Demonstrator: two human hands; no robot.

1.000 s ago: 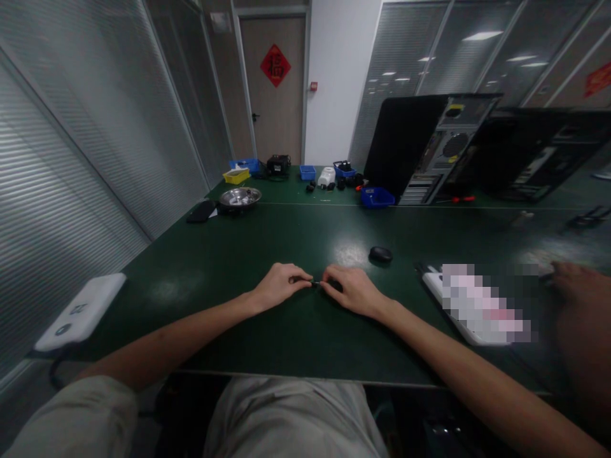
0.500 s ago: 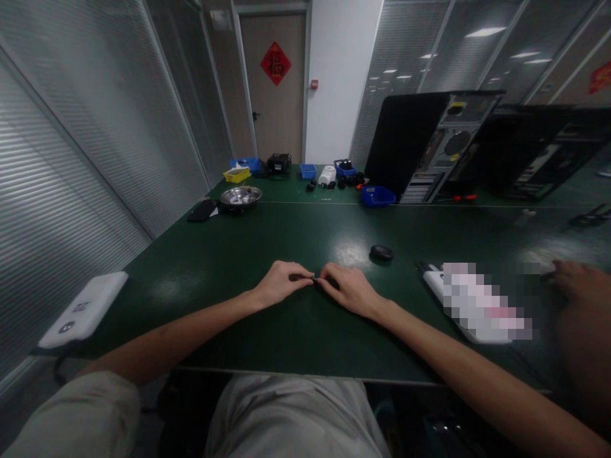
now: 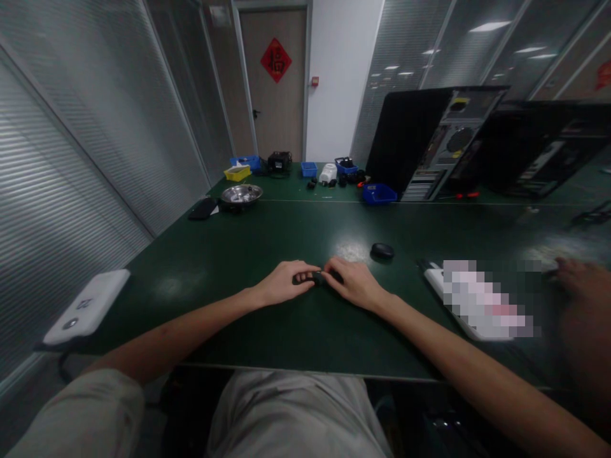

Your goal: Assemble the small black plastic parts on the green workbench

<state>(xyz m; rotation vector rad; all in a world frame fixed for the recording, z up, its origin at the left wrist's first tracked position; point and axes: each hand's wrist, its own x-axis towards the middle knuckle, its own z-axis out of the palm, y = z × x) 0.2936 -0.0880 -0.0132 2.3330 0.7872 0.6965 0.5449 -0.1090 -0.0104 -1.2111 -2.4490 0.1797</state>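
Small dark piece (image 3: 319,277) is pinched in left hand (image 3: 282,282) and right hand (image 3: 356,283) grip, well inside the near table edge (image 3: 305,370).

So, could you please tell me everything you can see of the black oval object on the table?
The black oval object is smooth, rounded and mouse-shaped, seemingly plastic. It lies on the green table, beyond and to the right of the right hand, which does not touch it. No cable shows; finer details are too dark to tell.
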